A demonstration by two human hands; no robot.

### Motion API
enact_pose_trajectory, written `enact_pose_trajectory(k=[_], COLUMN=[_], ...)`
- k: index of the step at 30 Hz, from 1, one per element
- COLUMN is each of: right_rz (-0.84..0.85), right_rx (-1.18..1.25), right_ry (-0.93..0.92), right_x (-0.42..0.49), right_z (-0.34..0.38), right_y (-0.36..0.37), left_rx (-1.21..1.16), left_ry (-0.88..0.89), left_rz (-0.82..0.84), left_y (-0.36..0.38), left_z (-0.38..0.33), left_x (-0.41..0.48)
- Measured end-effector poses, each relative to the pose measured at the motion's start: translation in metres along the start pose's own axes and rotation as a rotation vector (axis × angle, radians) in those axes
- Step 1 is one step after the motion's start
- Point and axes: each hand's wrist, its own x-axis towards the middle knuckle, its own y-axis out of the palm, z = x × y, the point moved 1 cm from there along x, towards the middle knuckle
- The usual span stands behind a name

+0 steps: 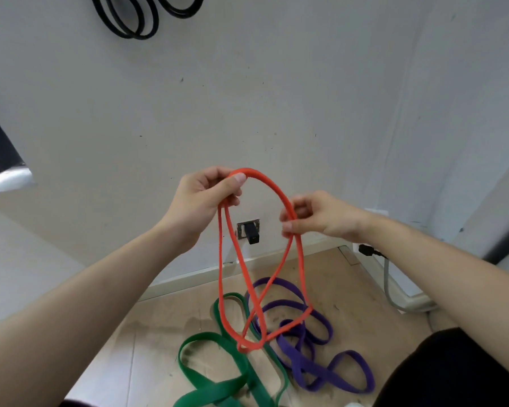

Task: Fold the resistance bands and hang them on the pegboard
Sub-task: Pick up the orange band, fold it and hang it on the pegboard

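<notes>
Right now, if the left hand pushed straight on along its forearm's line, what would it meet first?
Probably the white wall, somewhat above the socket; nothing else shows between. The left hand grips the orange band. Depth is unclear.

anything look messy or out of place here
Yes: the green band and purple band lie in loose, overlapping loops on the floor, and the orange band crosses over itself low down.

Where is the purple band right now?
In the head view the purple band lies on the wooden floor, lower right of centre, just right of the green band and beneath the hanging orange band.
</notes>
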Motion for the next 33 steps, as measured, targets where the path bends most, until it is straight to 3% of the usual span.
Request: enact_pose_trajectory(k=[6, 12, 19, 25, 28, 33], right_rz=[-0.292, -0.346, -0.225, -0.003, 0.106, 0.058], right_rx=[0.164, -0.002, -0.141, 0.053, 0.018, 0.012], right_ry=[-0.236, -0.432, -0.348, -0.167, -0.1, -0.041], right_x=[-0.003, -0.002, 0.001, 0.009, 0.014, 0.023], right_z=[0.034, 0.057, 0.045, 0.02, 0.004, 0.0], right_y=[-0.012, 0.008, 0.012, 0.033, 0.053, 0.083], left_rx=[0.072, 0.053, 0.142, 0.097, 0.069, 0.048], left_ry=[-0.071, 0.048, 0.115, 0.135, 0.127, 0.124], left_rz=[0.122, 0.146, 0.12, 0.127, 0.108, 0.048], left_y=[-0.008, 0.01, 0.01, 0.011, 0.01, 0.002], left_z=[0.007, -0.005, -0.004, -0.01, -0.015, -0.02], left_x=[0.0, -0.005, -0.006, -0.005, -0.004, -0.004])
